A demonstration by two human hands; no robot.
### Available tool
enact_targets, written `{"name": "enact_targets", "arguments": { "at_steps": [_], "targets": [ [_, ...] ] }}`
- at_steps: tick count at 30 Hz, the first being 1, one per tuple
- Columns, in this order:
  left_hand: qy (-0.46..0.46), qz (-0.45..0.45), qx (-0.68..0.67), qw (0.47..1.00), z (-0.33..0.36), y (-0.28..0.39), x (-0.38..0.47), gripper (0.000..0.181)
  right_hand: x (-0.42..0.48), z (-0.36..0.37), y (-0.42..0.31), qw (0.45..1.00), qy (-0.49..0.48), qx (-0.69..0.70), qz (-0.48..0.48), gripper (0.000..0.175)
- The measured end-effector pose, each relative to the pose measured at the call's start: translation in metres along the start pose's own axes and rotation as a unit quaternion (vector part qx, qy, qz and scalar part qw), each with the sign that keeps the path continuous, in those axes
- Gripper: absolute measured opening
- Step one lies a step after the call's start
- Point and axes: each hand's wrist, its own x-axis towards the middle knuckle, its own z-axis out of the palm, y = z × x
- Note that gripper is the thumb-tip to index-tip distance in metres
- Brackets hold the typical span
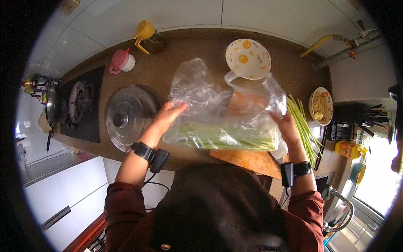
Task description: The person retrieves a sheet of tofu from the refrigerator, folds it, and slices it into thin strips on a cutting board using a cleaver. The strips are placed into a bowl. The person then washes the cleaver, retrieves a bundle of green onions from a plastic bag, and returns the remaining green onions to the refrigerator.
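A clear plastic bag [201, 94] is stretched between my two hands, with long green stalks [233, 138] lying in its lower part. My left hand [171, 115] grips the bag's left side between thumb and fingers. On the right edge of the bag my right hand [285, 123] is closed, its fingers partly hidden by the plastic. Beneath the bag, a wooden cutting board [248, 160] shows at the counter's front edge. More loose green stalks [302, 126] lie just right of my right hand. A patterned bowl [248, 58] stands behind the bag.
A pan with a glass lid [129, 116] stands left, beside the gas stove [78, 104]. Behind are a pink-lidded container [121, 61] and a yellow-topped jar [146, 33]. At right are a bowl of pale food [321, 105], a knife rack [346, 126] and a faucet [346, 204].
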Motion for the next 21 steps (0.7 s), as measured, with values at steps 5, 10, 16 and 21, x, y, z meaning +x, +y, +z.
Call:
{"name": "enact_targets", "arguments": {
  "at_steps": [5, 10, 16, 21],
  "targets": [
    [-0.065, 0.123, -0.222, 0.965, -0.009, 0.048, -0.054, 0.026, -0.033, -0.025, -0.048, 0.937, 0.05, 0.346, 0.023, 0.017],
    [-0.07, 0.225, -0.036, 0.971, -0.012, 0.056, -0.107, 0.021, -0.074, -0.032, -0.042, 0.971, 0.16, 0.16, -0.074, 0.016],
    [-0.105, 0.146, 0.468, 0.865, -0.022, -0.042, -0.127, 0.022, -0.139, -0.017, 0.032, 0.945, -0.098, -0.305, -0.068, 0.045],
    [-0.135, 0.178, 0.62, 0.752, -0.041, -0.075, -0.142, 0.061, -0.166, 0.004, 0.052, 0.785, -0.172, -0.562, -0.197, 0.075]
  ]
}}
